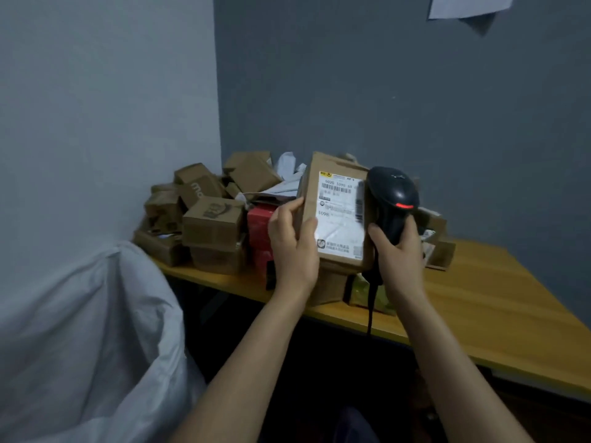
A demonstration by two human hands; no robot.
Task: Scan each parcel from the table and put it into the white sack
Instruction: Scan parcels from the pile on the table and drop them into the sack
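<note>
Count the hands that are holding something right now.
2. The left hand grips the labelled parcel by its left edge; the right hand grips the black scanner beside it. No other hand shows.

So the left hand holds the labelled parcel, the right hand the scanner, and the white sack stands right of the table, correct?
Not quite: in the head view the white sack stands left of the table; the rest is right.
</note>
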